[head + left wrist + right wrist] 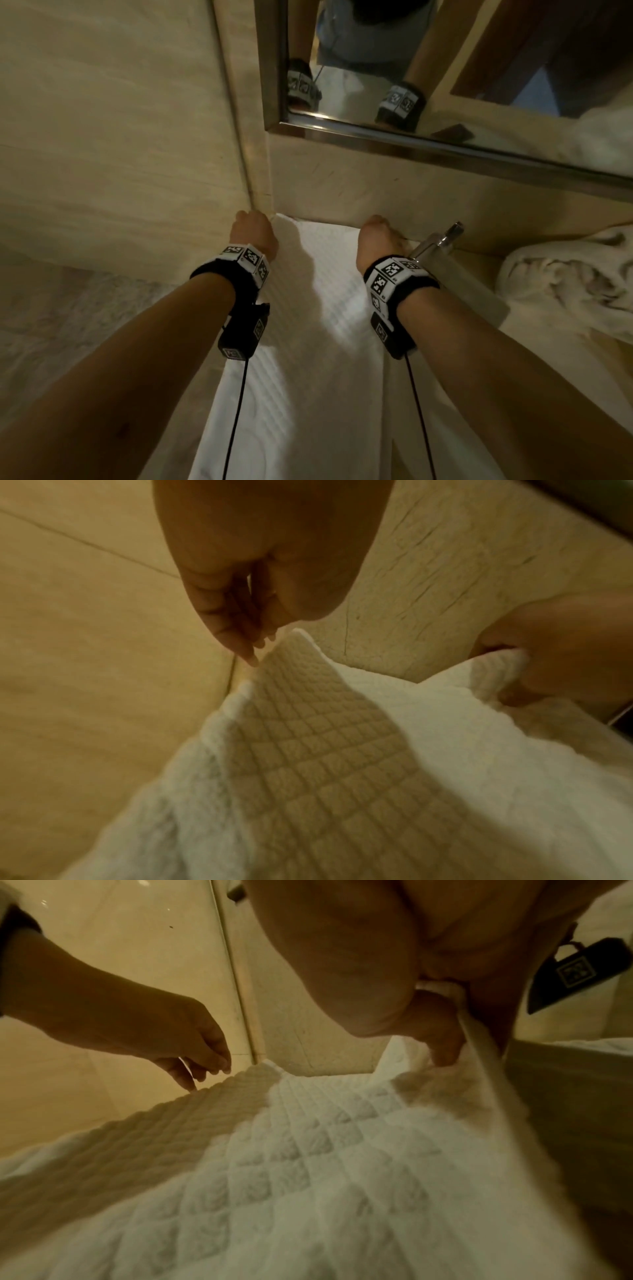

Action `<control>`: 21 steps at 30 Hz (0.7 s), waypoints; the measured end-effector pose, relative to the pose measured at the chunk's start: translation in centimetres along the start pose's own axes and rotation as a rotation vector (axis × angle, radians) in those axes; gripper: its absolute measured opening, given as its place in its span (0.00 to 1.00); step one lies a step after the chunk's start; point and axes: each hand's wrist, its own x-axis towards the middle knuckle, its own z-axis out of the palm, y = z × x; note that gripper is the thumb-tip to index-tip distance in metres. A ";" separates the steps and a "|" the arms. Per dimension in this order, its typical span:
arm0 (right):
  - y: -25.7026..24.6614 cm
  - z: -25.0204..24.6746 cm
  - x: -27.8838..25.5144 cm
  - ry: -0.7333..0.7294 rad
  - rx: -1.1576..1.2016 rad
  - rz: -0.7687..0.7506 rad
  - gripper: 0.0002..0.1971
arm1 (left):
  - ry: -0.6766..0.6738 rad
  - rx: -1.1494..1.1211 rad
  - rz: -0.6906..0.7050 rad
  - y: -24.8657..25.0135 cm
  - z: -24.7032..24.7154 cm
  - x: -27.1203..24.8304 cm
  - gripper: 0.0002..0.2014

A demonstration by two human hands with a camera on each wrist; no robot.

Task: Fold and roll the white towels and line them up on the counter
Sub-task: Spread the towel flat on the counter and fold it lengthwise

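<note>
A white quilted towel [308, 342] is laid lengthwise on the counter [85, 325], running from the near edge to the back wall [359, 192]. Its far right corner is pinched between thumb and curled fingers of the right hand [380, 236]. The left hand [253, 233] is held at the far left corner, fingers loosely extended downward, fingertips [251, 660] just beside the towel edge with nothing gripped. A crumpled towel [565, 284] is seen to the right. A mirror [445, 68] is mounted above.
</note>
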 end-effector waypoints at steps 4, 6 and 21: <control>0.3 0.5 0.7 -0.029 0.038 0.034 0.17 | -0.027 -0.062 0.026 -0.2 0.7 1.1 0.27; 0.3 1.1 0.9 -0.026 0.060 0.035 0.17 | -0.084 -0.021 0.049 -0.4 1.1 1.5 0.25; -0.4 2.9 3.1 0.094 0.245 0.280 0.20 | 0.053 0.112 0.226 -0.4 1.3 2.2 0.16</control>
